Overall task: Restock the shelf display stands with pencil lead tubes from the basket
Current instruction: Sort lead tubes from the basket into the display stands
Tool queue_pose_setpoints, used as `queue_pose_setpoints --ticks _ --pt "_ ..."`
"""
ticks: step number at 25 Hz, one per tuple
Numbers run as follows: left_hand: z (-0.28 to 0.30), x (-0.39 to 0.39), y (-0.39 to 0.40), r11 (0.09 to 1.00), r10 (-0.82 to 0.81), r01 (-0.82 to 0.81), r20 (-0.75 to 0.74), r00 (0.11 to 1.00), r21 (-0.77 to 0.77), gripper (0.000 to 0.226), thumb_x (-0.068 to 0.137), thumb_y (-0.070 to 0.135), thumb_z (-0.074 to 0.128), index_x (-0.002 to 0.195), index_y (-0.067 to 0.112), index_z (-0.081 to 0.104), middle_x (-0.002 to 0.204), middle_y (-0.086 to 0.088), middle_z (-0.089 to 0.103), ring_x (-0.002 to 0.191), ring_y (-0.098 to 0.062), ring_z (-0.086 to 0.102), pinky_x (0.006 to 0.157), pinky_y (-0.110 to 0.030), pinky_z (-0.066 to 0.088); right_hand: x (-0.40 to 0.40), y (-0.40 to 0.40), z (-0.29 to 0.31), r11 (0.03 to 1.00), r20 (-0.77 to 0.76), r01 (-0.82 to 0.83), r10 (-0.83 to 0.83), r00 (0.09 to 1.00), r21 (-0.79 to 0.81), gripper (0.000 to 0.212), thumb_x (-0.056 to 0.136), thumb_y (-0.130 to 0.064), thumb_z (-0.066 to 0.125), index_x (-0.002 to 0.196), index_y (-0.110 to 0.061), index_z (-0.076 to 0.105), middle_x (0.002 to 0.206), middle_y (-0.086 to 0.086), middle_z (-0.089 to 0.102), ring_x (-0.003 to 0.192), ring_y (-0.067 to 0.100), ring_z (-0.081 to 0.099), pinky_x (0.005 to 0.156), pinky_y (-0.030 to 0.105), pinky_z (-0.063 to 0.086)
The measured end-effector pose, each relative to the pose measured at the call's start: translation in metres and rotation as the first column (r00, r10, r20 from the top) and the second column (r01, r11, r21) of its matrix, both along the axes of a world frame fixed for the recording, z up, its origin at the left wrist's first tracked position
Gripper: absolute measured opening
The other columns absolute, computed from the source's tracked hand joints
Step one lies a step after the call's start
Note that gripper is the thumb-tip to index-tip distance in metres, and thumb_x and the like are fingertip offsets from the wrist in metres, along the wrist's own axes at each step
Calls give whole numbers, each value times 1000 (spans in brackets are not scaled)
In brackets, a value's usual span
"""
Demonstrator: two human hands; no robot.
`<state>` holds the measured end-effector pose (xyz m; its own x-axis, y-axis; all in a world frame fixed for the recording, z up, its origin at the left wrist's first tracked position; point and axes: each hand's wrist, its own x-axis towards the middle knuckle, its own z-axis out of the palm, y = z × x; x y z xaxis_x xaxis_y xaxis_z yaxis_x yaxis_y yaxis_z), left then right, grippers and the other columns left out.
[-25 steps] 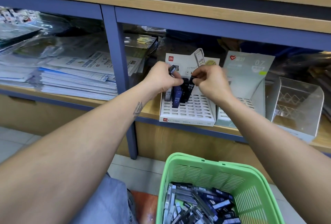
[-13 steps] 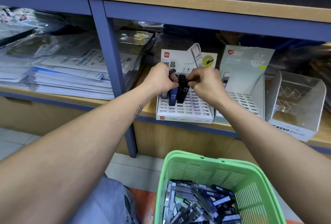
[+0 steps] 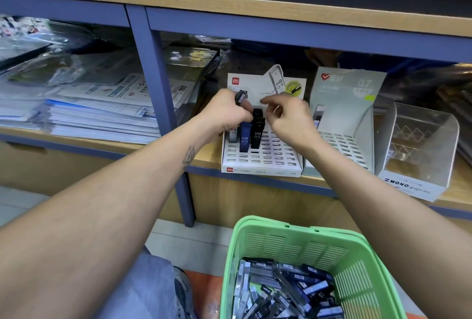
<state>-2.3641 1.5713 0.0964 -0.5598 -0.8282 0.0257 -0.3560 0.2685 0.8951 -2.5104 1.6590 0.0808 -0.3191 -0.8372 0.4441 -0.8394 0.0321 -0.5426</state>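
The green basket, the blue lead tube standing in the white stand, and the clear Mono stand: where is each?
green basket (image 3: 258,247), head view, on its slatted back wall.
blue lead tube (image 3: 244,137), head view, on its labelled front.
clear Mono stand (image 3: 419,140), head view, on its clear compartment.

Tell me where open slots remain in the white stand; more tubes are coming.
On the white stand, the front rows and the whole right side are bare. It is crowded at the back left, where the blue tube, black tube and both hands meet.
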Motion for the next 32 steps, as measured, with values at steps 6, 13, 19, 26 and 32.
queue_pose_setpoints --ticks 6,13,19,26,32 --pt "12 15 14 862 -363 398 -168 917 314 28 82 -22 56 85 6 59 63 -6 54 47 -10 44 41 -19 27 14 11 28 933 497 -339 351 793 -118 27 90 -4 71 116 -9 73 99 9 76 87 14 70 77 24 57" --pt "11 33 8 744 -423 428 -134 896 514 20 106 14 48 117 0 58 109 -24 73 103 -35 72 86 -47 59 1 17 26 988 601 -134 157 784 -82 9 91 2 70 98 -3 69 76 10 67 59 12 63 57 22 51" --pt "6 30 6 821 -348 363 -118 930 441 18 99 5 60 113 -5 65 96 -21 73 83 -27 73 79 -35 62 -4 22 25 988 721 -124 155 675 -97 20 93 12 59 110 5 66 81 16 66 62 15 68 65 21 59" --pt "8 17 12 958 -245 242 -1 970 153 13 83 2 80 89 0 69 73 -15 75 66 -25 75 59 -27 60 -9 24 22 989 655 -98 149 741 -115 19 90 7 68 104 -5 68 79 9 67 65 10 69 62 20 56" --pt "8 12 0 814 -61 156 185 981 -559 14 90 17 72 102 13 78 100 1 74 95 -17 68 88 -34 56 -14 19 12 997 271 -66 74 960 -38 22 84 -5 78 96 -22 73 87 -5 69 81 19 69 78 30 58"
